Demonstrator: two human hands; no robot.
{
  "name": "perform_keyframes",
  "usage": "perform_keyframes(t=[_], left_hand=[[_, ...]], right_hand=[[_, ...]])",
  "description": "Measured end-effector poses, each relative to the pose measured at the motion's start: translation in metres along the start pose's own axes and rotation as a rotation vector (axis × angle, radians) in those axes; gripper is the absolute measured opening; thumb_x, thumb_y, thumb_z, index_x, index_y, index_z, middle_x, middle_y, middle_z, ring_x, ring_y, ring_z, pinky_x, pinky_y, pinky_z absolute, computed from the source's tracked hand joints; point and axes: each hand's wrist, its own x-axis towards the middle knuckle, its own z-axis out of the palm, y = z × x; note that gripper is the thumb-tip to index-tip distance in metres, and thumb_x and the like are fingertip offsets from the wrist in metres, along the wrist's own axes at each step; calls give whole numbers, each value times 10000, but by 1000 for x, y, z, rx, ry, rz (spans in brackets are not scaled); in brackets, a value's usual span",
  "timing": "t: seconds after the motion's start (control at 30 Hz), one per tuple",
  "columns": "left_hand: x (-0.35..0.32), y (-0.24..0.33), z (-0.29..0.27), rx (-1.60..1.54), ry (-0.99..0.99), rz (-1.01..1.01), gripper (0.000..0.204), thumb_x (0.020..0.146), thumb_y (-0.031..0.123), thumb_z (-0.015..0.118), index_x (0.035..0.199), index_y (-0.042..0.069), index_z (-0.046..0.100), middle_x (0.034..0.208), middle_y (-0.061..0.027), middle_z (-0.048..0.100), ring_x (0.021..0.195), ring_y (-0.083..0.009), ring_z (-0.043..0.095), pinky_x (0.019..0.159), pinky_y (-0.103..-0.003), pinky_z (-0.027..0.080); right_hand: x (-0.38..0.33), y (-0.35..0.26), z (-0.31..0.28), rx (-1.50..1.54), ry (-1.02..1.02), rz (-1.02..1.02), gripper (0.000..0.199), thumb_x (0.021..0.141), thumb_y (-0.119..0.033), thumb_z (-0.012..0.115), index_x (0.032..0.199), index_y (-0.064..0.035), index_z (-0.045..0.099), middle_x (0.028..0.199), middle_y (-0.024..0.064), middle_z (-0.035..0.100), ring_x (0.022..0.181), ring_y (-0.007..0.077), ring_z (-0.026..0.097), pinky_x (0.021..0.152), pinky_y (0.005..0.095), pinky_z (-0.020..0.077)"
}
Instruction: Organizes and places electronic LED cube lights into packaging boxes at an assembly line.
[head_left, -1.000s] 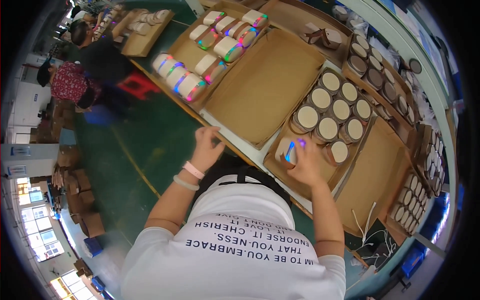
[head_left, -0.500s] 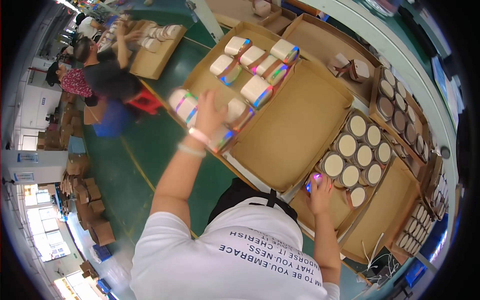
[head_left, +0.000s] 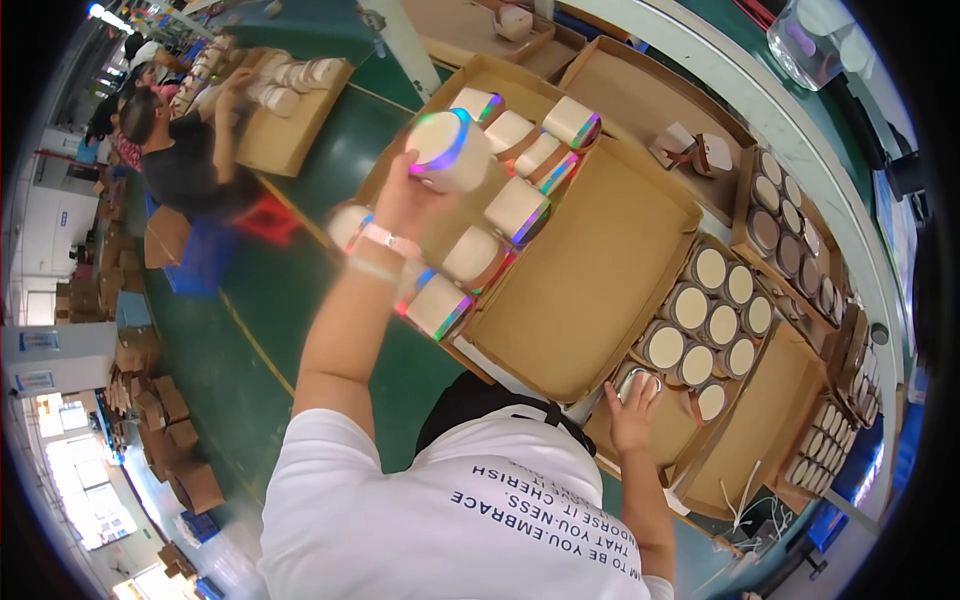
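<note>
In my left hand [head_left: 408, 200] is a rounded white device [head_left: 450, 150] with a glowing ring of coloured light, raised above a cardboard tray [head_left: 395, 160]. Several similar white devices with lit rings and brown straps, one of them a white device [head_left: 516, 208], lie on their sides in that tray. My right hand [head_left: 632, 418] is closed around the sides of a round device [head_left: 640, 382] with a shiny rim, low in another cardboard tray [head_left: 655, 425]. Beside it, round cream-topped devices [head_left: 690, 306] stand upright in rows. One more upright device [head_left: 710, 402] stands apart from the rows.
A bare-bottomed cardboard tray [head_left: 580, 270] lies between the two groups. More trays, such as a tray of round pieces [head_left: 768, 225], line the right side under a white frame [head_left: 720, 70]. White cables [head_left: 742, 510] hang at lower right. A co-worker [head_left: 185, 150] sits at far left.
My left hand has lifted a lit device up from the tray. My right hand stays at its device, whose coloured glow no longer shows. The view has shifted slightly.
</note>
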Motion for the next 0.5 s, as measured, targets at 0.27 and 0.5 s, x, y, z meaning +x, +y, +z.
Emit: perform_keyframes(t=[0.27, 0.5], left_hand=[[-136, -44, 50, -367, -197, -146, 522, 885, 276, 460, 1320, 5, 364, 1340, -171, 429, 1215, -327, 456, 1010, -484, 376], [-227, -180, 81, 1294, -209, 812, 551, 617, 79, 707, 1151, 137, 583, 1152, -172, 408, 1024, -342, 444, 923, -431, 366]], right_hand=[[17, -62, -93, 427, 69, 12, 713, 779, -109, 619, 1411, -212, 302, 1452, 250, 183, 1348, 449, 154, 1036, 629, 187], [25, -115, -152, 2377, 196, -75, 858, 806, -163, 617, 1455, -223, 58, 1375, 135, 349, 1251, 274, 395, 999, 423, 384]])
